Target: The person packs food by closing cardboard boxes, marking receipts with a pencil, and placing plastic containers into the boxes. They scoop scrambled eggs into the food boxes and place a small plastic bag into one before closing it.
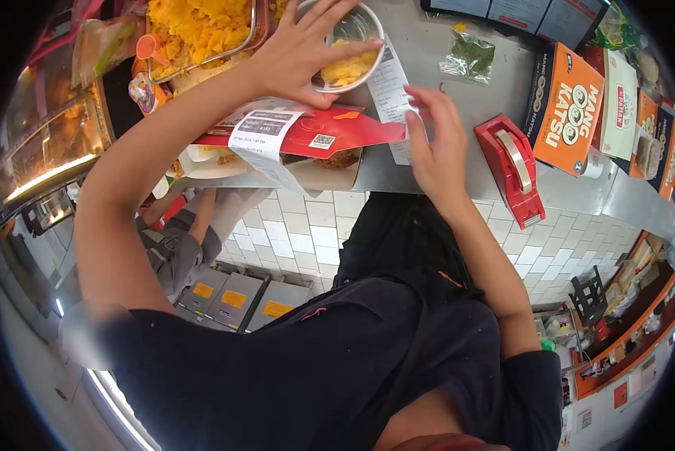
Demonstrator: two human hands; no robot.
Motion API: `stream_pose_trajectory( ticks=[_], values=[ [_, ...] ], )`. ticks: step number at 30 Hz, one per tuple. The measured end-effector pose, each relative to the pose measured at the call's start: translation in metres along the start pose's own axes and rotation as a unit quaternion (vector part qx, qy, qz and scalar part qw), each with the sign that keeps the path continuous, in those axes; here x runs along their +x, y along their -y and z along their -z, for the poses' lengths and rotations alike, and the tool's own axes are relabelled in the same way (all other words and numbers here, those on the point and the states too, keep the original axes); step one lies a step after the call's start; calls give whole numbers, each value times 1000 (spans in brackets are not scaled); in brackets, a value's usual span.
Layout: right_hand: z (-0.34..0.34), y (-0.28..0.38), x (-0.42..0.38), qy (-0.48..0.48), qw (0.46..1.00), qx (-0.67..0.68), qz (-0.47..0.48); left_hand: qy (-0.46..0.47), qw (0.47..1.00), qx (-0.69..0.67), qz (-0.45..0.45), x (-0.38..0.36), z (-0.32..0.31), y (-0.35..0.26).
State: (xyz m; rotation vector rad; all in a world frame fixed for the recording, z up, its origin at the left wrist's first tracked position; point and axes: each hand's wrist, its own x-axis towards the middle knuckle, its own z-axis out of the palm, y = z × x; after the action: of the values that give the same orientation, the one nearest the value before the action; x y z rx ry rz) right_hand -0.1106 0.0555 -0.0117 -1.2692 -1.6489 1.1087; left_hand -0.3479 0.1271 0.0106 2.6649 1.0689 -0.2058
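Note:
My left hand point(311, 56) is spread with its fingers apart, reaching over the side of a white round bowl point(379, 64) that holds some yellow food. Its thumb lies at the upper edge of a red cardboard lid point(337, 124). My right hand point(440, 154) is beside the pointed right end of that lid, fingers loosely bent and apart near a printed receipt point(386, 90). A second printed slip point(258, 139) hangs over the lid's left part. Under the lid shows an open food box point(341, 177) with browned food, partly hidden.
Yellow food fills a clear container point(202, 34) holding an orange scoop point(151, 49). Right are a red tape dispenser point(510, 169), an orange carton point(570, 109) and a bag of green flakes point(469, 56). Another person point(183, 248) stands below left. The metal counter's edge point(465, 192) runs near my body.

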Motion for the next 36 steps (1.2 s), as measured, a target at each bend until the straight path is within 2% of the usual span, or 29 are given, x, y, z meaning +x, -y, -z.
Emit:
stream_pose_trajectory(
  ticks=[2, 3, 4, 6, 7, 8, 9, 11, 12, 14, 16, 18, 20, 22, 24, 28, 31, 33, 34, 36],
  values=[
    [4, -12, -8, 10, 984, 90, -151, -11, 999, -13, -43, -5, 0, 8],
    [-2, -20, -4, -28, 978, 151, -142, -40, 994, 40, -95, -9, -7, 11],
    [-4, -20, 6, -33, 977, 153, -144, -70, 983, 91, -146, -9, -6, 10],
    [-10, -19, 26, 71, 961, 186, -192, -77, 979, 104, -157, -18, -6, 11],
    [-16, -21, 33, 67, 961, 187, -193, -101, 963, 134, -212, -22, -7, 15],
    [-24, -22, 41, 117, 954, 161, -223, -126, 941, 163, -268, -25, -10, 19],
    [-30, -23, 47, 166, 944, 134, -253, -124, 940, 166, -273, -23, -6, 15],
    [-41, -30, 46, 141, 942, 157, -261, -15, 956, 152, -249, -22, 0, 4],
    [-43, -30, 46, 122, 939, 177, -269, -14, 954, 154, -255, -18, -1, 1],
    [-41, -34, 45, 126, 927, 226, -271, -46, 964, 97, -241, -8, -4, -3],
    [-40, -36, 45, 137, 912, 274, -273, -57, 961, 110, -246, 1, -5, -7],
    [-43, -38, 48, 93, 906, 325, -253, -121, 949, 176, -230, 5, -10, -8],
    [-44, -40, 52, 101, 917, 300, -241, -129, 949, 185, -221, 7, -14, -7],
    [-47, -43, 54, 74, 957, 205, -192, -139, 947, 195, -215, 7, -18, -7],
    [-53, -39, 53, 59, 956, 217, -188, -166, 946, 192, -199, 7, -20, -9],
    [-54, -33, 53, 30, 943, 255, -210, -161, 953, 179, -184, 3, -20, -10],
    [-55, -34, 53, 24, 947, 248, -204, -143, 962, 116, -200, 1, -13, -4],
    [-55, -37, 53, 21, 951, 237, -199, -153, 978, -62, -128, 0, -9, -8],
    [-56, -39, 54, 19, 950, 241, -196, -150, 979, -63, -127, 0, -7, -9],
    [-58, -39, 53, 18, 949, 249, -195, -60, 974, -214, -34, 4, 0, -6]
  ],
)
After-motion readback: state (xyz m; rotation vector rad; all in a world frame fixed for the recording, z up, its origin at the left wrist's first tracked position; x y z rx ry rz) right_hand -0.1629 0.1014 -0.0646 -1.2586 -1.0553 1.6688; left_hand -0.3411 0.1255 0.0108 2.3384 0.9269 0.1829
